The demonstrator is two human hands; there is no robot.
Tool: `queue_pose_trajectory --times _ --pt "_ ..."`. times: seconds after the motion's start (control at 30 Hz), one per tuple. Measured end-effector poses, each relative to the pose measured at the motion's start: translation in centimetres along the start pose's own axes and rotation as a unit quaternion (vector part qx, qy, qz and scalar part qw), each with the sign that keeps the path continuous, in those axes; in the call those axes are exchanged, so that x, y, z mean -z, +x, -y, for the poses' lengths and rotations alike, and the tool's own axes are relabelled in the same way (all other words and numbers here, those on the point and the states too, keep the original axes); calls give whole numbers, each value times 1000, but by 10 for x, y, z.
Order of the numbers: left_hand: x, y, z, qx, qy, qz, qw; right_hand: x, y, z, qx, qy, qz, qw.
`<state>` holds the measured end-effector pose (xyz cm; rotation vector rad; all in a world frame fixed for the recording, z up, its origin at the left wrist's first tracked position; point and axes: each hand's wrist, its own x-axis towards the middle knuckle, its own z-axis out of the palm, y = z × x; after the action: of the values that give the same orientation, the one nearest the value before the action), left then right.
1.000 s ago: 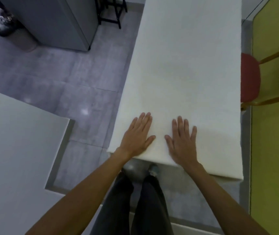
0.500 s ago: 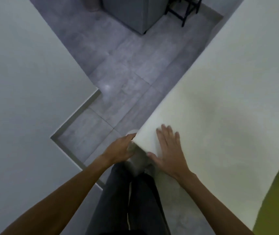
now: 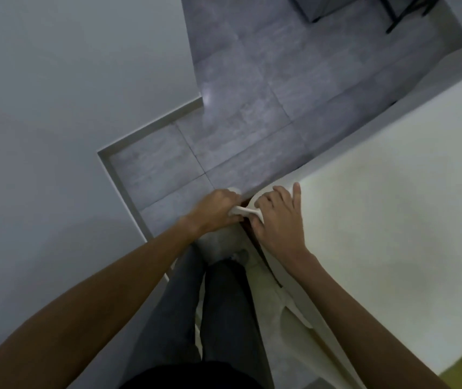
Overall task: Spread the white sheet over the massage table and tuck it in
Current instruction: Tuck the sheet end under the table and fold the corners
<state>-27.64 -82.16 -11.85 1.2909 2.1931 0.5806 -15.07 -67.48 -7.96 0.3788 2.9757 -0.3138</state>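
Observation:
The white sheet [image 3: 392, 220] lies flat over the massage table, filling the right half of the view. At the table's near left corner my left hand [image 3: 216, 210] grips a bunched strip of the sheet's edge, fingers curled round it. My right hand [image 3: 277, 217] is at the same corner, its fingers curled over the sheet's edge there with the index finger pointing up along the top. A dark slit of the table's side [image 3: 255, 242] shows under the lifted corner. The sheet's near edge hangs down beside my legs.
A pale wall [image 3: 70, 122] with a grey skirting corner juts in at the left, close to my left arm. Grey floor tiles [image 3: 238, 122] run between wall and table. A grey cabinet and black stand legs [image 3: 398, 15] are at the far top.
Both hands left the flat sheet top and went to the table's near left corner. The left hand now grips the sheet's edge, the right curls over the corner. My view swung left.

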Motion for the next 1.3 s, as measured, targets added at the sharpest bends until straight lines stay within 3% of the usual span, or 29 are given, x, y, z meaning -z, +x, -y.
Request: queue_pose_trajectory --times 0.13,0.33,0.6,0.8,0.97,1.03,1.17,1.23,1.3 --pt "13 -12 10 37 10 -10 999 5 0 2 -4 40 -9 999" --pt "-15 -22 25 18 -6 6 1000 8 0 4 -6 66 -18 998" --pt "-83 -50 -2 134 -105 -41 985 12 0 7 9 42 -18 999" --pt "-138 -56 -40 251 -209 -122 937 6 1 8 10 26 -46 999" --pt "-167 -46 -71 258 -336 -144 894 -1 0 4 29 36 -71 996" --pt "-163 -43 -81 273 -397 -183 857 -1 0 2 38 45 -63 996" --pt "-116 -26 -90 313 -444 -334 771 0 -1 0 45 75 -55 995" --pt "-88 -11 -89 272 -442 -368 772 0 -1 0 45 98 -66 992" --pt "-79 1 -83 232 -466 -342 782 1 -2 0 38 131 -79 988"
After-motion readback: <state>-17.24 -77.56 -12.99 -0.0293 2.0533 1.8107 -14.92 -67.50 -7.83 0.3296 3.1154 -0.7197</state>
